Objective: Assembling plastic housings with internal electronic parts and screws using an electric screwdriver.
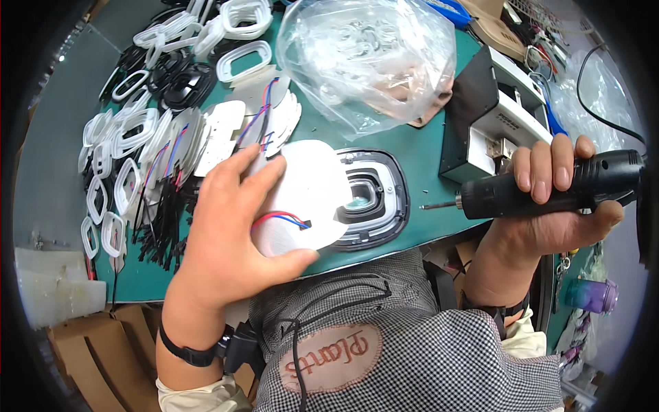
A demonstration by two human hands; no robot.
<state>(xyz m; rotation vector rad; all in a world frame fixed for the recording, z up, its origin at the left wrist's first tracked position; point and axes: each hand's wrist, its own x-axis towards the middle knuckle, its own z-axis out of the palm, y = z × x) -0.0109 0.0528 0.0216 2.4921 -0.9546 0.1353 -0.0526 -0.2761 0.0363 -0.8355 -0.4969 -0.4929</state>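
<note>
Nearest, between and below our two hands, we see the checked apron [446, 350]. Our left hand [223, 226] grips a white panel [312, 189] by its edge, thumb along the near side and fingers spread toward the far side; red and blue wires show on the panel beside the thumb. Just right of this hand, a black housing [392, 199] with pale inner rings lies on the green table [429, 144], its left part covered by the panel. Our right hand [532, 237] is closed around a black electric screwdriver [498, 197], whose bit points left toward the housing, apart from it. Below the right hand we see a purple and teal bottle [592, 295]. Left of the left hand hangs a bundle of black cables [161, 230]; just beyond it stand more white panels [220, 134] with wires, and white frames [136, 130] farther left. Beyond the right hand we have a black and white boxy device [470, 103]. Farther out, between both hands, lies a clear plastic bag [364, 62], with a blue tray [449, 10] past it.
</note>
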